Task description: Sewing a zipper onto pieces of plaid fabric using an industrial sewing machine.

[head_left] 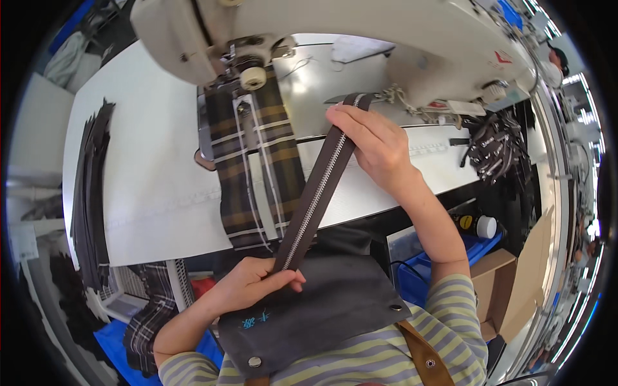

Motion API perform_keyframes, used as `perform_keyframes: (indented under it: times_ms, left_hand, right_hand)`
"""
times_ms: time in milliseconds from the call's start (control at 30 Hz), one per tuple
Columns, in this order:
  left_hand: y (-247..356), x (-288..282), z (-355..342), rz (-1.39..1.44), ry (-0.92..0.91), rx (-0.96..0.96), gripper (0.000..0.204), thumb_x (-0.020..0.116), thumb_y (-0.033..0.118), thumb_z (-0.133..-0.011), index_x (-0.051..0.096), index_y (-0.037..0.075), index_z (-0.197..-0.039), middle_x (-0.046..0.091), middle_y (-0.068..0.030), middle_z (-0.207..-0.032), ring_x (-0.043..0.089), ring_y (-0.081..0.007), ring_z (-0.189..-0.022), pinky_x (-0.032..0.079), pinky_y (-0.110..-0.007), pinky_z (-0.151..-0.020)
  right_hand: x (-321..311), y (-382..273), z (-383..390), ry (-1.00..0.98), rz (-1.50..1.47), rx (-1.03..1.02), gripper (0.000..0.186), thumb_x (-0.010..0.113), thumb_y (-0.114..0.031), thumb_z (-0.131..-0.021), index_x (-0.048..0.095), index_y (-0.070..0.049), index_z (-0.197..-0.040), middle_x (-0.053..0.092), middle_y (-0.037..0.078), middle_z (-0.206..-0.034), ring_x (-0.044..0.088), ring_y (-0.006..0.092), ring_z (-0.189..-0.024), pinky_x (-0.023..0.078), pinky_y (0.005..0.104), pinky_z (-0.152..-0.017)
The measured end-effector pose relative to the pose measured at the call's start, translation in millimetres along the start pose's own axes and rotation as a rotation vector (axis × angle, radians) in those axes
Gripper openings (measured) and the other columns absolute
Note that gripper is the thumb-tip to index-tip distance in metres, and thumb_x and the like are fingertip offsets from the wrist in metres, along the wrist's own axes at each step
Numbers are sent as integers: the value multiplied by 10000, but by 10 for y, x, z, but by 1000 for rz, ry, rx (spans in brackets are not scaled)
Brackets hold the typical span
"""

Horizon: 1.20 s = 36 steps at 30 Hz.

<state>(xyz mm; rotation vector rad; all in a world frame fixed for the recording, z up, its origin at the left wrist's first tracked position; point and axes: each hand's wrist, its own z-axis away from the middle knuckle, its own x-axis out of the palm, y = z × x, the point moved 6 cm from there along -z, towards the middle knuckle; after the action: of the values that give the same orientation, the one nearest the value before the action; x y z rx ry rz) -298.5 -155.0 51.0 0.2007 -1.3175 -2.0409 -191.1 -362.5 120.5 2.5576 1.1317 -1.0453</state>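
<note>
A dark brown zipper with silver metal teeth [317,193] stretches on a slant between my two hands. Its lower end is pinched in my left hand [251,283], in front of the apron. Higher up, near the machine bed, my right hand [375,141] grips the other end between thumb and fingers. Plaid fabric [228,174] in brown, black and white lies to the left of the zipper, with pale lines along its middle. Its far end runs under the presser foot [243,106] of the sewing machine [309,19]. The zipper overlaps the fabric's near right corner.
A stack of dark strips [90,193] hangs over the left edge of the white table [161,212]. Right of the machine sits a bundle of black labels or tapes [499,148]. A blue bin [415,276] with a white-capped bottle [476,225] and a cardboard box [508,283] stand lower right.
</note>
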Motion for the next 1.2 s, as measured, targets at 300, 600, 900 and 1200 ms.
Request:
perform_keyframes:
  times_ms: [300, 600, 900, 1200]
  left_hand:
    - [214, -132, -90, 453, -16, 107, 297, 464, 185, -1011, 542, -18, -1212, 664, -108, -1113, 614, -119, -1033, 494, -260, -865]
    - [550, -291, 13, 411, -12, 31, 228, 465, 164, -1007, 603, 13, -1107, 696, -81, -981, 636, -81, -914, 497, -224, -771]
    - [1086, -1657, -392, -1021, 804, 455, 172, 671, 128, -843, 718, 35, -980, 699, -80, -1051, 658, -186, -928, 472, -306, -879]
    - [902, -1540, -513, -1434, 954, 757, 210, 677, 186, -835, 701, 87, -1019, 680, -16, -1126, 622, -173, -1024, 297, -510, -1053]
  right_hand:
    - [444, -657, -32, -259, -477, -32, 503, 685, 59, -661, 621, 20, -1158, 614, 206, -1207, 684, 292, -894, 566, 315, -704]
    - [697, -333, -332, -245, -203, -111, 468, 629, 25, -700, 595, 4, -1166, 632, 154, -1171, 687, 253, -805, 574, 309, -644]
    - [1010, -17, -451, -184, -418, 72, 310, 657, 59, -728, 682, -55, -1015, 668, 72, -990, 670, 254, -803, 559, 315, -659]
    - [1107, 54, -343, -267, -308, 136, 243, 658, 38, -746, 649, -56, -970, 649, 79, -931, 657, 263, -771, 547, 329, -636]
